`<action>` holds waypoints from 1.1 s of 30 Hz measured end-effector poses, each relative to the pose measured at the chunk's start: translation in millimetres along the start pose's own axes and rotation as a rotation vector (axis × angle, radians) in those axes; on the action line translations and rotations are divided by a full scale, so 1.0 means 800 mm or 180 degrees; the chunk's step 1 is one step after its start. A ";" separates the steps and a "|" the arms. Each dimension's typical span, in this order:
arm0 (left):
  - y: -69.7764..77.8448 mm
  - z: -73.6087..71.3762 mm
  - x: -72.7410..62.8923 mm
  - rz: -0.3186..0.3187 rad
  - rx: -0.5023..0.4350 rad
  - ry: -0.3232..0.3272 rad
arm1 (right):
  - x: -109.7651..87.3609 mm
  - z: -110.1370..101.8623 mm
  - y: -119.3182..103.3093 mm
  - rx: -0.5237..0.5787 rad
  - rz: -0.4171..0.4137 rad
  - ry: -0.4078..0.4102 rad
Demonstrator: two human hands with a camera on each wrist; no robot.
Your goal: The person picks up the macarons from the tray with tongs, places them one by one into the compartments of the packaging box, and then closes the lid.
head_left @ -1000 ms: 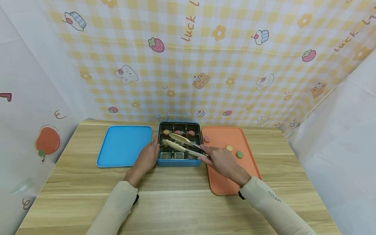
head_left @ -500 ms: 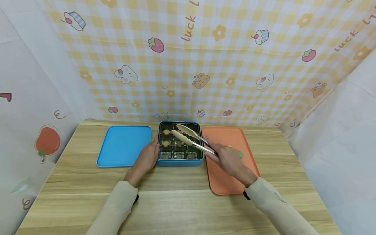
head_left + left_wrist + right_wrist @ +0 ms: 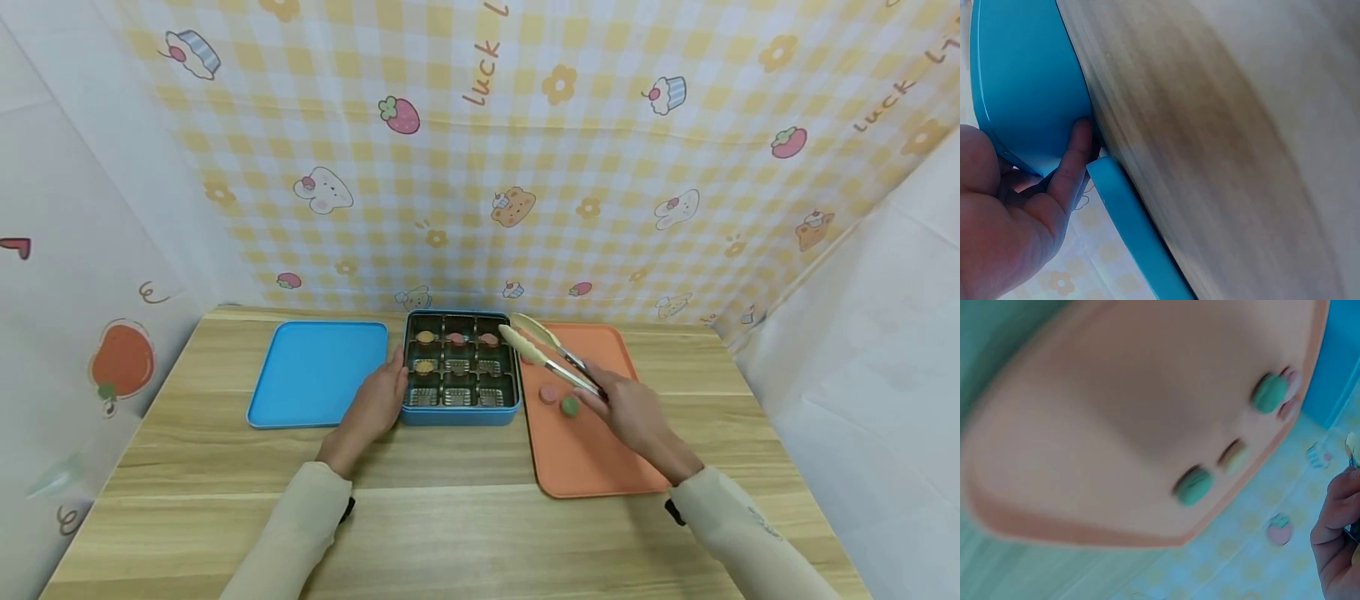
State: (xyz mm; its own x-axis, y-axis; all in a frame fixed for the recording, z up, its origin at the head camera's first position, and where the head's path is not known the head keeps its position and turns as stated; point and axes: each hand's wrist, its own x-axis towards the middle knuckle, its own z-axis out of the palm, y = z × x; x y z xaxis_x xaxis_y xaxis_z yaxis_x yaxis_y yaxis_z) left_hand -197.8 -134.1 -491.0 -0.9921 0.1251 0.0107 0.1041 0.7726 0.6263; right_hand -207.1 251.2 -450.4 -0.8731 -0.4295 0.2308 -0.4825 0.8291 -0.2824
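My left hand (image 3: 378,390) rests against the left side of a blue box (image 3: 461,417), fingers laid along its wall in the left wrist view. Inside is a dark divided insert. Its back row holds a yellow macaron (image 3: 425,337) and two pink macarons (image 3: 457,339); another yellow macaron (image 3: 424,366) sits in the middle row's left compartment. My right hand (image 3: 636,414) grips metal tongs (image 3: 522,342) with cream tips, spread apart with nothing between them. Beneath them lies an orange tray (image 3: 592,467) bearing a green macaron (image 3: 569,406), a pink macaron (image 3: 548,392) and others partly hidden.
To the box's left lies a blue lid-like tray (image 3: 322,375) on the wooden table (image 3: 442,533). The right wrist view shows another yellow macaron (image 3: 1234,455) and green macaron (image 3: 1194,485) on the orange tray. A checked cloth (image 3: 465,167) hangs behind the table.
My right hand has carried the tongs rightward from over the box to above the orange tray. The yellow macaron in the middle row is uncovered. My left hand has stayed in place.
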 end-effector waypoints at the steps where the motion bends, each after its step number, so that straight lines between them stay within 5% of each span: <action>1: 0.000 0.000 0.000 -0.0003 -0.0002 0.0004 | -0.003 -0.001 0.005 -0.0024 0.0030 -0.0023; 13: 0.001 0.000 0.001 0.0012 -0.0053 0.0091 | -0.026 0.001 0.038 -0.0265 0.0005 -0.0094; 33: 0.003 -0.001 0.001 -0.0071 -0.0076 -0.0019 | -0.029 0.008 0.051 -0.0494 0.0023 -0.0425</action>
State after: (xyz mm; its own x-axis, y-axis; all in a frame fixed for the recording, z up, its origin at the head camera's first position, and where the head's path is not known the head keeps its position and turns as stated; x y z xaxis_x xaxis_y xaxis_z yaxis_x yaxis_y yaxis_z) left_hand -198.4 -132.7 -489.1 -0.9937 0.1117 -0.0080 0.0802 0.7602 0.6447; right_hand -207.1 292.9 -473.4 -0.8830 -0.4585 0.1008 -0.4687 0.8731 -0.1344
